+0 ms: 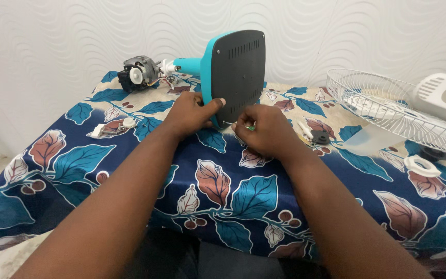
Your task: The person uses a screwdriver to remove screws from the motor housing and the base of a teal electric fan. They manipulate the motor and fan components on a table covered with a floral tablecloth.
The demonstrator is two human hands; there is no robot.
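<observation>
A white wall (78, 36) with a wavy relief pattern rises behind a table draped in a leaf-print cloth (223, 196).

Left hand (191, 114) steadies teal plastic fan base with dark grey underside plate (236, 72), stood on edge on leaf-print-covered bench (130, 170). Right hand (264, 129) holds small green-handled screwdriver (250, 127) at plate's lower edge (tip touching). White wire fan guard (388, 103) lies right.

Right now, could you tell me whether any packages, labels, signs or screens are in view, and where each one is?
None can be seen: no package, label, sign or screen.
The nearest thing to one is the dark, vented bottom plate of the teal fan base, stood on edge between the left hand and right hand; it looks plain.
</observation>
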